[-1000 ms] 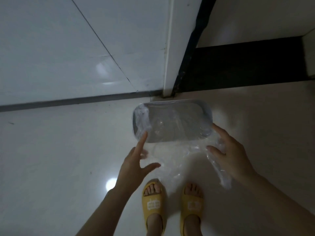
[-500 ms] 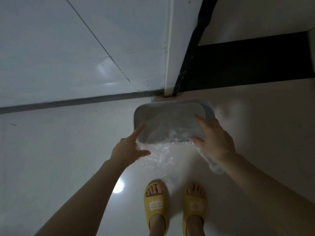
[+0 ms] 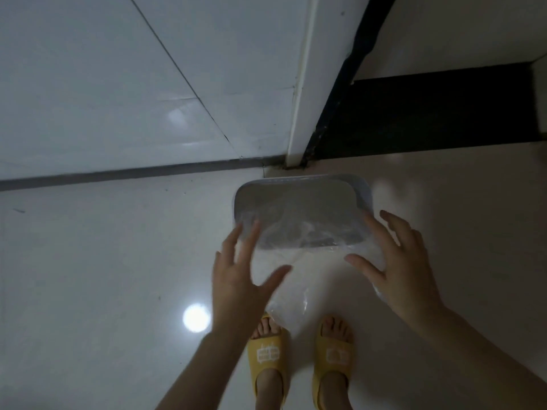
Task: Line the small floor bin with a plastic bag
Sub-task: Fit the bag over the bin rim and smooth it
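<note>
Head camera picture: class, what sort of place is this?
Probably a room corner in a home: a glossy tiled floor, a small bin beside a white door frame, and bare feet in yellow slippers.

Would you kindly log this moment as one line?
bin: on floor | plastic bag: draped inside, spilling over near rim | left hand: open | right hand: open
</note>
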Tool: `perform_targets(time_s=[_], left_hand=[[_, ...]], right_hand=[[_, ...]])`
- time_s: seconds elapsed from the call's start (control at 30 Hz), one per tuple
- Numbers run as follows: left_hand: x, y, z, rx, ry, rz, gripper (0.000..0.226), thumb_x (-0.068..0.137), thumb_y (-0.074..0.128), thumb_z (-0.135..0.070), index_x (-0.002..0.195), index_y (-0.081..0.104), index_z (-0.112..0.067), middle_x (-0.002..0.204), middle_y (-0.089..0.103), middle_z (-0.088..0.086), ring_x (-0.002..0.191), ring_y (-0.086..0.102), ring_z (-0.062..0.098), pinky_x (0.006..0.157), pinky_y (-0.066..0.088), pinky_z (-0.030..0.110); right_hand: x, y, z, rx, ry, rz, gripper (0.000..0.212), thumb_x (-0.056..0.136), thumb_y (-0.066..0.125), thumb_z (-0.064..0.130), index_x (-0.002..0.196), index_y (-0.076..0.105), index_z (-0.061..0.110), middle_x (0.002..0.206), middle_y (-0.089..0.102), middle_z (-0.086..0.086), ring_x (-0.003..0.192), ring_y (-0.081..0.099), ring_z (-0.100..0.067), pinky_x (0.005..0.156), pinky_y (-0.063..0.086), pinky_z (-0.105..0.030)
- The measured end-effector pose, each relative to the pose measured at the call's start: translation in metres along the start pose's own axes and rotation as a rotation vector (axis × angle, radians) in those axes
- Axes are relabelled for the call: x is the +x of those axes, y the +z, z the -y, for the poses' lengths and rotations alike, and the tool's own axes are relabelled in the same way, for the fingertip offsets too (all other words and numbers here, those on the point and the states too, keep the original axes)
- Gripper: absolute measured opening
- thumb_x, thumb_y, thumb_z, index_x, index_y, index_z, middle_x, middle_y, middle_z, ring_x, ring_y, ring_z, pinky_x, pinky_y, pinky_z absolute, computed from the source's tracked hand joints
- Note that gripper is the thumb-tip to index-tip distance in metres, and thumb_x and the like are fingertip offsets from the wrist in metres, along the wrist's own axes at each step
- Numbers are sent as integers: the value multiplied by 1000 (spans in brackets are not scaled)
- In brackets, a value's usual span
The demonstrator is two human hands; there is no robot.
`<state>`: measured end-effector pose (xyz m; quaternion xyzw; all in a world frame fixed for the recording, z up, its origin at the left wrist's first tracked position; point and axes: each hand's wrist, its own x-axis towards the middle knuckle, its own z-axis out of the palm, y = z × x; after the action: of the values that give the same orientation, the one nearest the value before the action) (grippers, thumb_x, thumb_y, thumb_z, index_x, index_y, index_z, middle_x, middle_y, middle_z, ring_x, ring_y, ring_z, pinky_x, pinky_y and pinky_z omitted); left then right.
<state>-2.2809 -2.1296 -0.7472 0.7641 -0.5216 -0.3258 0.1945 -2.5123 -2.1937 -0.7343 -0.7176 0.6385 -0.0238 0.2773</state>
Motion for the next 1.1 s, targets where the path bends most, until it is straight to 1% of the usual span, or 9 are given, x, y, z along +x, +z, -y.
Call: perform_targets(time_s=[0.1,0.17,0.27,0.33,0.37,0.53,0.8,0.97,1.1], left_hand=[[-7,20,-15,127,-134,84,106,62,68,-64,139,-2,-50,157,6,10,139,25,33,107,21,63],[-12,27,-8,147,-282,122,113,62,77,-51,136,-9,-52,157,-3,13,134,34,38,107,25,64],[-13,22,13,120,-319,89,105,68,79,-33,138,2,-49,153,19,17,111,57,32,85,53,46],[-6,14,24,74,-243,44,92,73,75,-30,140,14,-47,139,40,10,91,59,17,60,49,22],[0,11,28,69,-199,24,86,74,74,-31,139,20,-45,133,45,7,88,57,12,57,43,17],[34,4,29,25,-99,-19,69,79,69,-36,134,29,-47,128,52,-1,96,53,7,69,41,20],[41,10,51,168,-103,21,71,77,67,-46,136,28,-38,132,49,1,103,58,19,68,43,23],[27,1,48,-36,-269,32,95,55,62,-69,137,26,-36,139,46,2,111,56,19,74,44,28],[12,3,33,-80,-251,106,108,48,74,-67,137,18,-42,143,40,-1,118,50,17,79,43,30]], right_hand=[[-4,7,4,-3,68,96,75,74,53,59,141,32,32,147,34,-15,120,46,-38,90,48,-50],[-5,12,0,-5,128,126,72,78,61,49,141,30,34,145,37,-14,112,55,-36,83,51,-44],[-2,16,-5,37,98,88,60,81,67,33,136,44,25,126,53,-13,90,63,-33,73,52,-39],[5,16,-5,60,54,37,54,80,68,27,130,51,20,119,56,-14,85,64,-34,71,54,-40],[10,15,-3,61,39,10,52,80,68,26,129,52,20,119,55,-14,85,64,-34,71,54,-40],[36,16,8,12,-33,-91,47,81,68,24,125,55,14,120,55,-18,95,62,-35,69,53,-36],[47,29,7,-271,13,87,55,83,61,38,133,45,19,125,56,-11,107,47,-37,82,40,-42],[34,14,13,-178,25,21,67,77,63,49,135,43,21,136,51,-9,117,43,-37,88,36,-47],[42,-2,28,-164,-207,94,67,79,62,45,137,41,21,136,51,-7,120,43,-31,91,36,-45]])
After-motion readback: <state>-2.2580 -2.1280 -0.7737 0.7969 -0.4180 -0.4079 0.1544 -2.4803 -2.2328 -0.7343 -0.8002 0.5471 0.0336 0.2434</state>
